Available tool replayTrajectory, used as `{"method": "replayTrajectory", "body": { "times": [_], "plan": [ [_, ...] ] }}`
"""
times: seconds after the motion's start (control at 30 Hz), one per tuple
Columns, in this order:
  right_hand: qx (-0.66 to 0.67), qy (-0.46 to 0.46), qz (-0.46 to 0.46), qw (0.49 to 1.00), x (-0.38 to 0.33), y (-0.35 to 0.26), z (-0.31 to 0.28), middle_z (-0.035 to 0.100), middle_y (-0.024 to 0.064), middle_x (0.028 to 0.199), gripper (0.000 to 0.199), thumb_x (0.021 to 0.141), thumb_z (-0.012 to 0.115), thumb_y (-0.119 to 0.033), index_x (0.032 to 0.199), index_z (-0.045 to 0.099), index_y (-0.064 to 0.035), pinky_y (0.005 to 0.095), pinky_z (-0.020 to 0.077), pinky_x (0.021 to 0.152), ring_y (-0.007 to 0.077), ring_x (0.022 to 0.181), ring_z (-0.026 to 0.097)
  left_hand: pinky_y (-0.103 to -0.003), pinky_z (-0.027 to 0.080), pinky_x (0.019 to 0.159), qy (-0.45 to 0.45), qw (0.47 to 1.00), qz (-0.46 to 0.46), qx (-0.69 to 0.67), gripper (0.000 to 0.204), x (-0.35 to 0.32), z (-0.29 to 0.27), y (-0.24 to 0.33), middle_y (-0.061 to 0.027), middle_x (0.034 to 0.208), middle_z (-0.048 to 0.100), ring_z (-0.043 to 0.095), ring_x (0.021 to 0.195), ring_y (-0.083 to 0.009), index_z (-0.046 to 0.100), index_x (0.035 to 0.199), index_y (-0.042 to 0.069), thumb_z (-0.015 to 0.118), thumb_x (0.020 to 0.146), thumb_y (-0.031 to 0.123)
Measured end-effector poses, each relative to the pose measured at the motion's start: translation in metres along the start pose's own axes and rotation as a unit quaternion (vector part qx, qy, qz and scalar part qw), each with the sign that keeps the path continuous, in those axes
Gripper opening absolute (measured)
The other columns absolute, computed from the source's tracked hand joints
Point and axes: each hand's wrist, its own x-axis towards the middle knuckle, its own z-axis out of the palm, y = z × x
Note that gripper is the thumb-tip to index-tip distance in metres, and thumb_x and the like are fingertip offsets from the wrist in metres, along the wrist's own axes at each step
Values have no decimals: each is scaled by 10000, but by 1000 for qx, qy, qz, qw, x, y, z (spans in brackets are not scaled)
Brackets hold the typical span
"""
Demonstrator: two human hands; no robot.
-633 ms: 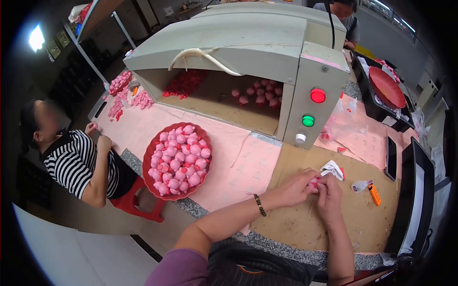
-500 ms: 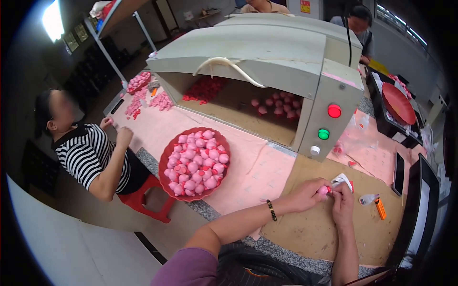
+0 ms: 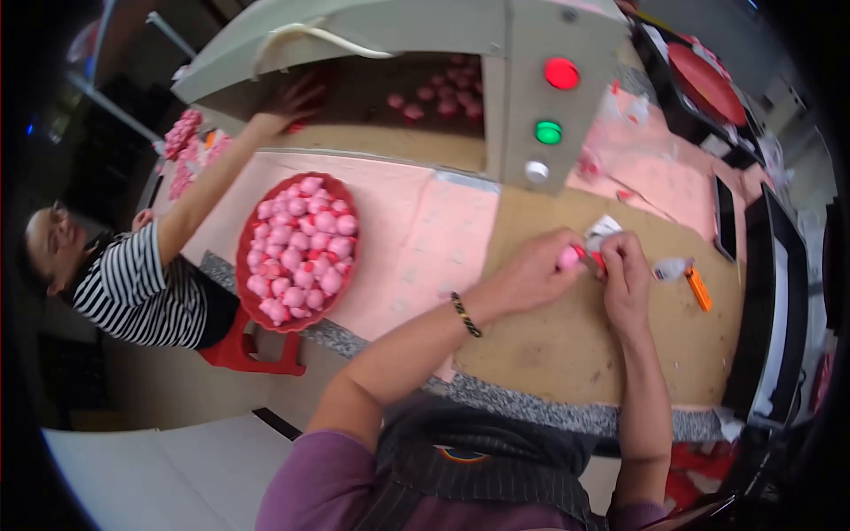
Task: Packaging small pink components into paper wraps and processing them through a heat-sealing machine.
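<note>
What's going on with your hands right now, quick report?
Left hand and right hand together, pinching a small pink piece. Orange cutter lies beside. Co-worker's hand reaches into machine.

The fingers [image 3: 591, 258] hide most of the small pink piece [image 3: 567, 257].

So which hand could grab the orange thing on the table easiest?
Probably the right hand. It sits closest to the orange tool on the brown table, just to its left. The left hand is farther away and pinches a small pink piece.
</note>
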Motion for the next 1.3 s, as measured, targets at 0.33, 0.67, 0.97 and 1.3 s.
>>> {"method": "replayTrajectory", "body": {
  "times": [0.33,0.67,0.97,1.3],
  "plan": [
    [-96,-1,-64,993,-12,-11,5,532,88,656,85,896,480,-58,841,536,-24,268,426,553,160,602,548,-308,446,581,-12,999,40,32,208,-1,12,-7,-106,746,566,566,654,-224,479,945,43,587,767,36],
    [-329,46,-173,927,-6,0,7,578,121,657,24,838,526,-10,826,511,-23,339,429,477,274,522,563,-437,454,628,-99,993,-20,59,462,-5,8,9,-159,812,594,589,735,-357,324,1171,58,535,762,85],
    [-369,21,-243,897,7,6,13,529,82,545,55,853,520,-87,826,490,-49,348,401,410,249,447,533,-377,466,658,-68,993,14,92,517,-3,11,0,-141,815,589,602,751,-309,326,1239,69,543,769,74],
    [86,68,9,994,-17,-4,1,466,-16,722,44,903,464,-59,914,503,-42,178,325,557,44,620,408,-324,438,681,11,991,126,-39,259,-4,31,-37,-116,952,498,526,781,-204,428,1097,5,489,878,129]
  ]
}}
